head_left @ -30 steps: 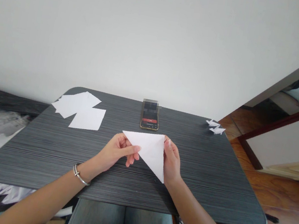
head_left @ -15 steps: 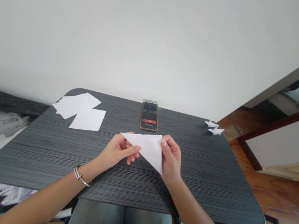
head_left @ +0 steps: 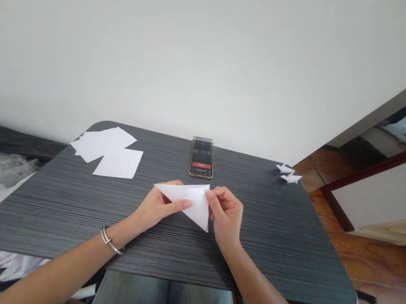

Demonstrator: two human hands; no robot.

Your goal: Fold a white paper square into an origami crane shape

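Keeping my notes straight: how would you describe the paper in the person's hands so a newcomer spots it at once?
On the dark striped table, below the phone, look between the left hand and right hand: a folded white paper triangle. Unlike the flat sheets and tiny paper figures farther off, it is held up.

white wall [head_left: 204, 53], wood flr [head_left: 375, 259], dark tbl [head_left: 33, 232]

Ahead of our left hand [head_left: 161, 204] and right hand [head_left: 226, 213], the phone [head_left: 201, 168] blocks the straight path; loose paper sheets [head_left: 109, 152] lie ahead-left and small folded paper figures [head_left: 288, 173] ahead-right, both apparently well apart, with dark tabletop [head_left: 263, 234] between.
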